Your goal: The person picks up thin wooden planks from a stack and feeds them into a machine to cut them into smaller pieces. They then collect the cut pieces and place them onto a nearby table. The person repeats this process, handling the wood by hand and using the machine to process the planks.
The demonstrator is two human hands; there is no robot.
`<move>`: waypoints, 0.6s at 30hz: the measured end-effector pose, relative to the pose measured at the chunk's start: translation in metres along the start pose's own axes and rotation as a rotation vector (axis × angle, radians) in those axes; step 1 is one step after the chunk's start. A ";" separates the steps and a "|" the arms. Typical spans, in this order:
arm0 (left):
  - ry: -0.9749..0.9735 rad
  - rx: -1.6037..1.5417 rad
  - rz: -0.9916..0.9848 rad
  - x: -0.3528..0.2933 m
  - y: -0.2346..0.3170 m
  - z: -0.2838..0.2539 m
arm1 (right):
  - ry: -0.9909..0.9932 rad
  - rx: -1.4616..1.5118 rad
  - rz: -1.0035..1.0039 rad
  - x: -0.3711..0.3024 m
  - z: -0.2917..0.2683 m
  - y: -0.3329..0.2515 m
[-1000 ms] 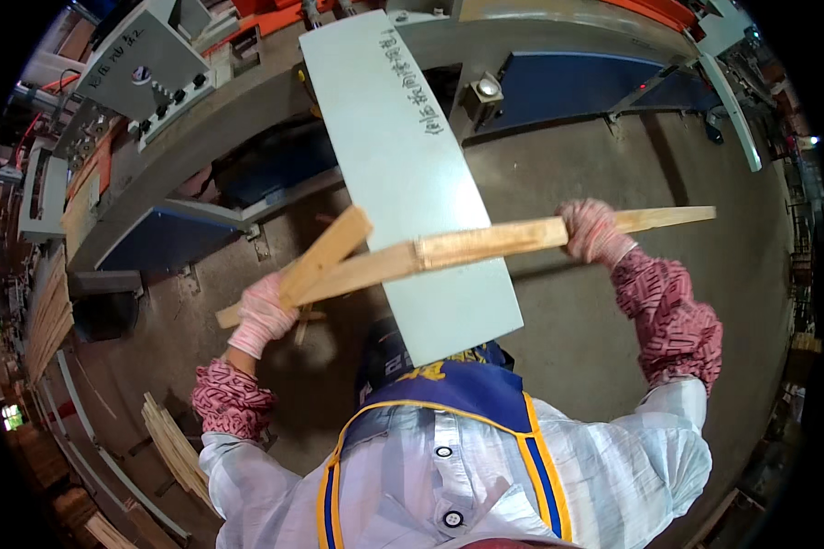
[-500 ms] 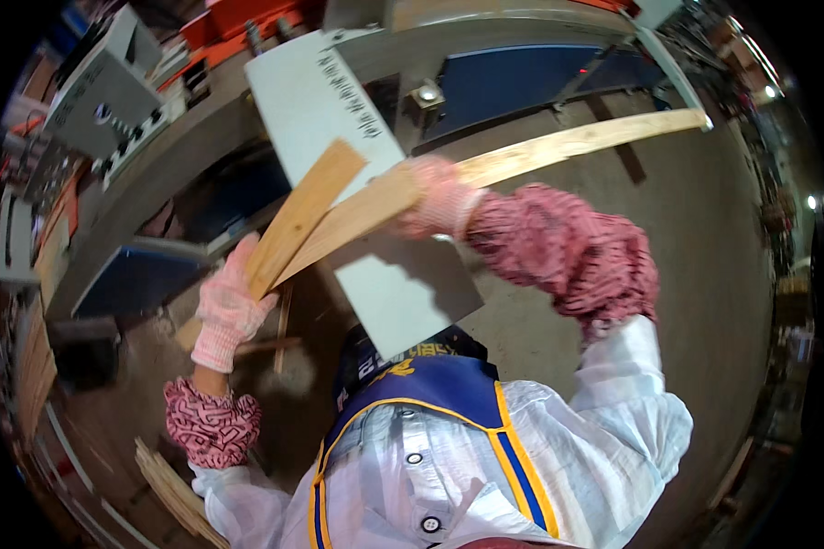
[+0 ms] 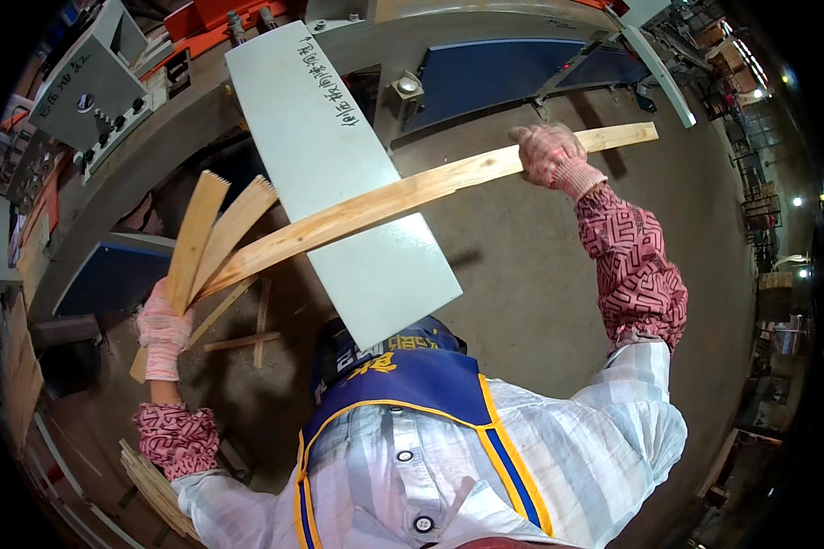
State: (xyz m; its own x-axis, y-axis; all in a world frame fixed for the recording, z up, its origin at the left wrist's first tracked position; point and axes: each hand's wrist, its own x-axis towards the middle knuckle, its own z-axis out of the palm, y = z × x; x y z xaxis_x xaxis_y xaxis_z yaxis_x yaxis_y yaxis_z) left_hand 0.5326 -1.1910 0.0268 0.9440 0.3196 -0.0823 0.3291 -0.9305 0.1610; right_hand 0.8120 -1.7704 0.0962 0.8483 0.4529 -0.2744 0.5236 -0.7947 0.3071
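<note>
A fan of wooden boards sprouts from my gloved left hand (image 3: 165, 331), which is closed around their lower ends. Two are short, a left short board (image 3: 198, 224) and a right short board (image 3: 236, 224), both with toothed upper ends. A long wooden board (image 3: 384, 197) runs from the same hand across to the right, passing above a pale metal plate. My gloved right hand (image 3: 551, 156) is closed on this board not far from its right end. Patterned pink sleeves cover both forearms.
The pale plate (image 3: 334, 146) with handwriting juts from the machine toward my apron. A grey control box (image 3: 90, 102) with knobs stands at upper left. Blue panels (image 3: 494, 82) line the machine. Wood strips (image 3: 247, 343) lie on the floor; stacked boards (image 3: 156, 485) sit at lower left.
My right hand has moved right, from near the middle to close to the long board's right end. My left hand has shifted left and slightly down, and the boards now fan apart.
</note>
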 end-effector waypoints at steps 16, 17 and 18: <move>-0.019 -0.026 -0.067 -0.003 0.039 -0.007 | -0.203 -0.124 -0.192 -0.002 -0.037 -0.099; -0.055 0.023 -0.098 -0.005 0.041 -0.010 | -0.144 -0.122 -0.243 -0.007 -0.027 -0.095; -0.097 0.070 -0.125 -0.008 0.041 -0.013 | -0.154 -0.133 -0.218 -0.008 -0.024 -0.096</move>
State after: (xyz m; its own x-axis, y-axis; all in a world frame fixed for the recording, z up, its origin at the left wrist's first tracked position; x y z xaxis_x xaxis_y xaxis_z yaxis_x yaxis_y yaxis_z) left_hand 0.5390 -1.2293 0.0472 0.8877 0.4183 -0.1926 0.4383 -0.8957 0.0747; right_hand 0.7566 -1.6881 0.0906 0.6977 0.5326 -0.4791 0.7068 -0.6206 0.3395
